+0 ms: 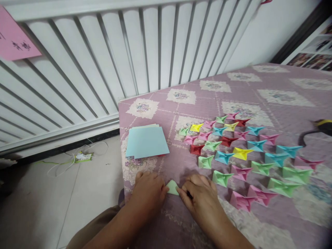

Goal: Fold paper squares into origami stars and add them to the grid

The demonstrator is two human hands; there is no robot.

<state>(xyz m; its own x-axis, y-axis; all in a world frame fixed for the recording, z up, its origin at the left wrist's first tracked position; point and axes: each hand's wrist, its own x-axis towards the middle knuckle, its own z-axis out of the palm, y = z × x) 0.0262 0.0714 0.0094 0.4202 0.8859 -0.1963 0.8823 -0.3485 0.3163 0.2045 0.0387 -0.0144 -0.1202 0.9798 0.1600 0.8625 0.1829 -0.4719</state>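
A small piece of pale green folded paper (172, 187) lies on the tablecloth, its top narrowing to a point. My left hand (149, 190) grips its left corner, thumb and fingers pressed together. On the opposite corner, the fingers of my right hand (198, 192) pinch the same paper. Beyond my left hand sits a stack of paper sheets (147, 141), light blue on top, with a bit of red showing underneath. To the right of my right hand, several folded paper pieces (242, 153) stand in rows, in green, pink, blue, yellow and red.
The purple floral tablecloth (178, 112) covers the table, which meets a white radiator (145, 48). A pink note (17, 38) hangs on the radiator. On the floor at left lies a power strip (83, 157) with white cables. A dark object with yellow (325, 126) lies at the right edge.
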